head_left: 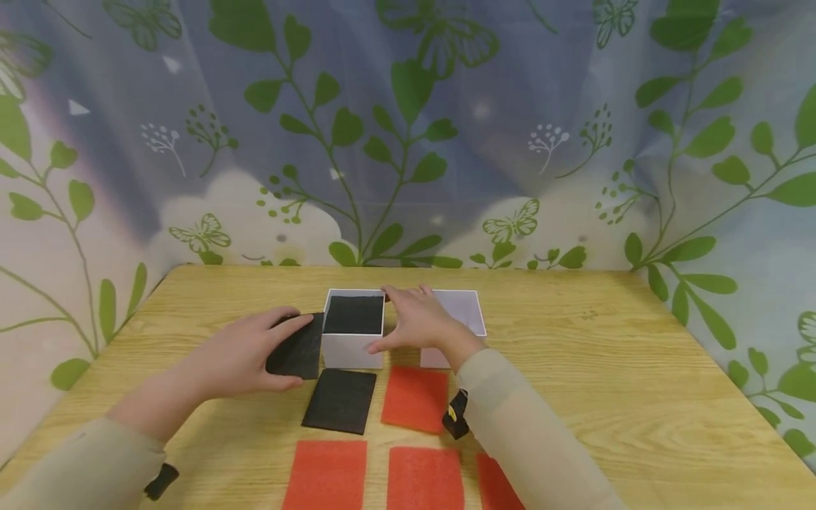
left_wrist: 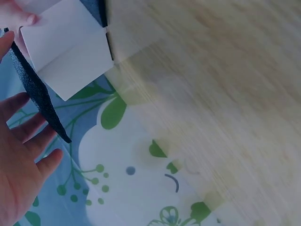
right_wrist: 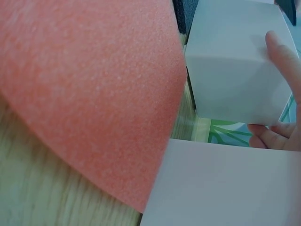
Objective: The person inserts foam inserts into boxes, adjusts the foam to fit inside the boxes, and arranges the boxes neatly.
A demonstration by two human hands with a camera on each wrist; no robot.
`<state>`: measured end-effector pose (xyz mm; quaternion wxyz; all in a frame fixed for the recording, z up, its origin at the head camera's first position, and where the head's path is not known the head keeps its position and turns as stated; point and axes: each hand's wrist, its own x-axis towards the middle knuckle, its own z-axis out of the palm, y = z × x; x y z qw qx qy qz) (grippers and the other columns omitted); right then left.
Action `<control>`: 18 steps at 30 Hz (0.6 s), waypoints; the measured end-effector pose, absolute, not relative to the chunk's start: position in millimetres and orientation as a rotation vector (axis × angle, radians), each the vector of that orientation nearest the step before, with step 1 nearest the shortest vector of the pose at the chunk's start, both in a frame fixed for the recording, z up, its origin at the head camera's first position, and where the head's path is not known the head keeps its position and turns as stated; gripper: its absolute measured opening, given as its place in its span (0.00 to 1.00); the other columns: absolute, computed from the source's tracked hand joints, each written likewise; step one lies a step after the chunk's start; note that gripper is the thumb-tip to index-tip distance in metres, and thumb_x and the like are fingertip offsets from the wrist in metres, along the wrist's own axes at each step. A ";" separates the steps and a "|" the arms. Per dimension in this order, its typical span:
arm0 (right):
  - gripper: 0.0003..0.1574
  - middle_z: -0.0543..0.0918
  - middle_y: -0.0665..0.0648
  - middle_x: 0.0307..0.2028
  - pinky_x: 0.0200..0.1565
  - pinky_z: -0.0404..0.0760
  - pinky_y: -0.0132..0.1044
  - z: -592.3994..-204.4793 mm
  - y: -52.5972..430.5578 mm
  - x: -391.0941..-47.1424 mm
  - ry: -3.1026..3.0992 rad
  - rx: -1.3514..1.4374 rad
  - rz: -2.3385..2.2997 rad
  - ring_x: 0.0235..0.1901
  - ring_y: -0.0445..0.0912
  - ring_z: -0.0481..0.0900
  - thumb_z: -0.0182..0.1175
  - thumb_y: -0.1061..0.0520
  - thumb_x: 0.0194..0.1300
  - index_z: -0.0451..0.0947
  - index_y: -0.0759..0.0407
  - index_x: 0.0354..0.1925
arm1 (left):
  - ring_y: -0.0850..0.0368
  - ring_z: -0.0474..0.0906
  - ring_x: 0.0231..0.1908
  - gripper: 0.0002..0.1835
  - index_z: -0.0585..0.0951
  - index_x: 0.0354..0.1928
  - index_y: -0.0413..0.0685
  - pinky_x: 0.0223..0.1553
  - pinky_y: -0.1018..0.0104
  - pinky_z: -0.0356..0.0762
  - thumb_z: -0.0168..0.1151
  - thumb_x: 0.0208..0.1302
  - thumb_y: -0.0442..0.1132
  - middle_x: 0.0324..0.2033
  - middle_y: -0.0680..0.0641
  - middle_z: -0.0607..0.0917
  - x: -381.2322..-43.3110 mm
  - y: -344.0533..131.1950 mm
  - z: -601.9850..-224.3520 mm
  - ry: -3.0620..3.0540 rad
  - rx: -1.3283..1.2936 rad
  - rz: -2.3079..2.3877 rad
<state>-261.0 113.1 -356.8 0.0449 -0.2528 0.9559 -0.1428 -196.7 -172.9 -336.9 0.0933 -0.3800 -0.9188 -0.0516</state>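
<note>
My left hand (head_left: 245,354) holds a black square sheet (head_left: 302,350) by its edges, thumb at the near edge and fingers along the far one. Edge-on in the left wrist view, the black sheet (left_wrist: 36,89) looks thick and slightly bent. Its right edge is right at the left wall of a white box (head_left: 353,352). Inside that box lies another black square (head_left: 353,315). My right hand (head_left: 417,319) grips the box's right side, thumb on the front wall and fingers at the back corner. In the right wrist view the thumb lies along the white box (right_wrist: 235,84).
A second white box (head_left: 435,358) stands to the right, partly behind my right hand. On the wooden table (head_left: 574,368), a black square (head_left: 340,401) and several red squares (head_left: 416,399) lie in front of the boxes. A patterned curtain (head_left: 408,142) hangs behind the table.
</note>
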 end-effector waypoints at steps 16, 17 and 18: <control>0.72 0.72 0.51 0.59 0.66 0.41 0.52 -358.6 113.6 -263.0 2.935 -0.789 -0.432 0.60 0.50 0.66 0.64 0.21 0.38 0.53 0.58 0.70 | 0.42 0.73 0.50 0.46 0.66 0.66 0.45 0.50 0.46 0.71 0.67 0.49 0.62 0.58 0.40 0.71 -219.7 -148.5 -331.9 -2.753 -1.129 -0.163; 0.72 0.72 0.51 0.59 0.67 0.41 0.52 -358.3 114.0 -262.9 2.934 -0.783 -0.431 0.61 0.50 0.66 0.64 0.21 0.38 0.52 0.58 0.70 | 0.42 0.73 0.51 0.46 0.66 0.66 0.44 0.50 0.46 0.71 0.67 0.49 0.61 0.58 0.40 0.70 -221.3 -146.5 -331.2 -2.756 -1.130 -0.163; 0.72 0.72 0.52 0.59 0.67 0.40 0.52 -358.0 114.6 -263.0 2.933 -0.778 -0.426 0.61 0.50 0.65 0.64 0.21 0.38 0.52 0.58 0.71 | 0.41 0.73 0.51 0.46 0.66 0.66 0.44 0.50 0.46 0.70 0.67 0.49 0.61 0.58 0.39 0.70 -223.3 -144.2 -330.5 -2.756 -1.132 -0.160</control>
